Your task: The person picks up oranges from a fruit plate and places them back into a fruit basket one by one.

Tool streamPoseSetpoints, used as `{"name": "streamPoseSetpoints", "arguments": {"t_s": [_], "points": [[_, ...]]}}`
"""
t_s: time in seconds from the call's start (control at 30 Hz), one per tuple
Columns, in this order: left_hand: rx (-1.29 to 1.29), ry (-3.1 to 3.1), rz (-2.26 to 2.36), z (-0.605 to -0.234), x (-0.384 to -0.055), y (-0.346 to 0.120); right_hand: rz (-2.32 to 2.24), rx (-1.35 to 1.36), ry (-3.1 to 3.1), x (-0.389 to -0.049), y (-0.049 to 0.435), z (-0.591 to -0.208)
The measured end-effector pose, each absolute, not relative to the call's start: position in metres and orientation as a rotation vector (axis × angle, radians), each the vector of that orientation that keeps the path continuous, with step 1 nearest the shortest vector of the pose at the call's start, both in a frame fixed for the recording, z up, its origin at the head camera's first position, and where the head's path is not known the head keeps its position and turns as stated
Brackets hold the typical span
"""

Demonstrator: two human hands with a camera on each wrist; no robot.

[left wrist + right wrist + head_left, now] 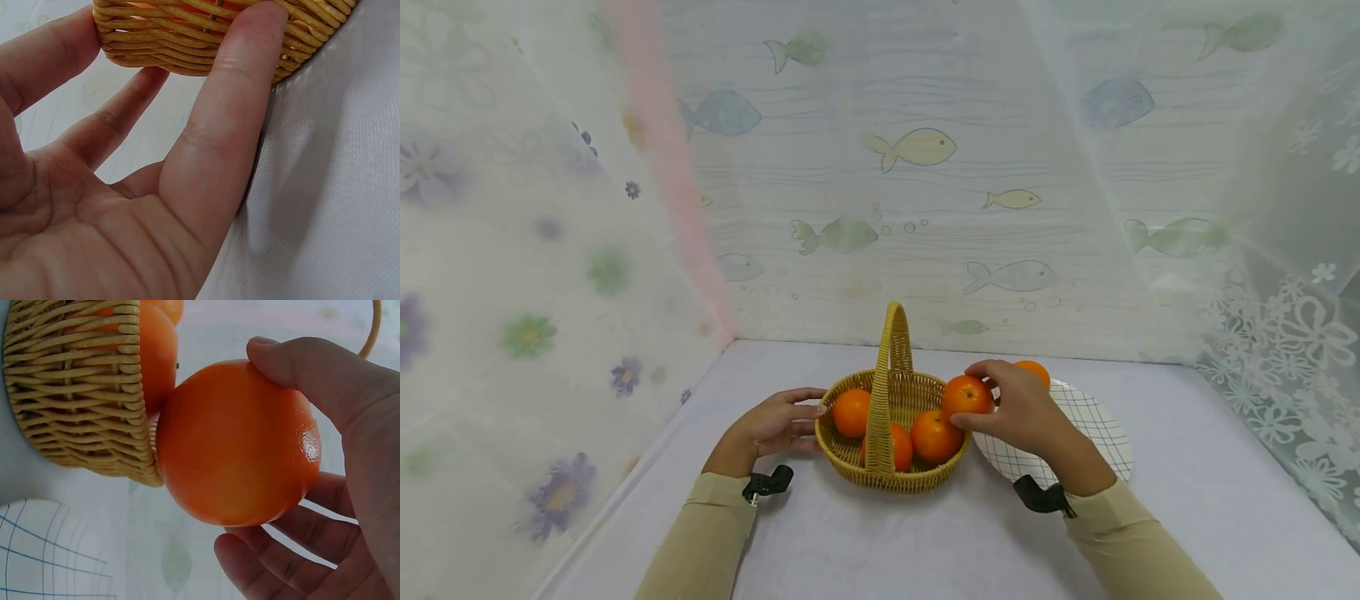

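Note:
In the head view, a yellow wicker basket [895,479] with a tall arched handle contains three oranges, including one orange [852,413] at its left end. My left hand [772,427] touches that end, its extended thumb and fingers against the woven wall [156,37] in the left wrist view. Between the thumb and fingers of my right hand [1018,410] is another orange [967,395], held over the basket's right rim. The right wrist view shows this held orange [237,447] close beside the rim, overlapping an orange [157,356] inside.
A round white plate [1090,425] with a dark grid pattern lies right of the basket, partly behind my right forearm. One orange [1034,372] shows at its far side. A white cloth [880,550] covers the table, and printed curtains [880,183] hang behind and beside it.

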State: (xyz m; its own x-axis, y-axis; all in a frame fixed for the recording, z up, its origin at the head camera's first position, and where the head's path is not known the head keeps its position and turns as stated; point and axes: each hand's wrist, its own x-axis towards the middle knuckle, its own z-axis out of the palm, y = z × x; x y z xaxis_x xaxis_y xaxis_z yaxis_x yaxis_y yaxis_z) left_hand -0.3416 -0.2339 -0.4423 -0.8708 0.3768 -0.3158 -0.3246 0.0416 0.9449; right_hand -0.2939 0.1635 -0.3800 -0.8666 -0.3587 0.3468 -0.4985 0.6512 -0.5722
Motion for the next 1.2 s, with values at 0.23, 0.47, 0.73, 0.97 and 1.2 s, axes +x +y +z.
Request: {"name": "streamPoseSetpoints", "arguments": {"t_s": [0.23,0.47,0.73,0.97,1.2], "points": [[0.055,1.831,1.886,-0.443,-0.342,-0.234,0.975,0.652,-2.685,-0.300,0.154,-0.377],[0.058,1.830,1.890,-0.445,-0.343,-0.235,0.923,0.623,-2.706,-0.309,0.140,-0.374],[0.057,1.826,1.890,-0.444,-0.341,-0.235,0.864,0.632,-2.736,-0.320,0.125,-0.378],[0.049,1.825,1.883,-0.443,-0.342,-0.234,0.866,0.617,-2.791,-0.324,0.117,-0.385],[0.053,1.828,1.887,-0.443,-0.342,-0.234,0.839,0.665,-2.789,-0.327,0.111,-0.384]]}}
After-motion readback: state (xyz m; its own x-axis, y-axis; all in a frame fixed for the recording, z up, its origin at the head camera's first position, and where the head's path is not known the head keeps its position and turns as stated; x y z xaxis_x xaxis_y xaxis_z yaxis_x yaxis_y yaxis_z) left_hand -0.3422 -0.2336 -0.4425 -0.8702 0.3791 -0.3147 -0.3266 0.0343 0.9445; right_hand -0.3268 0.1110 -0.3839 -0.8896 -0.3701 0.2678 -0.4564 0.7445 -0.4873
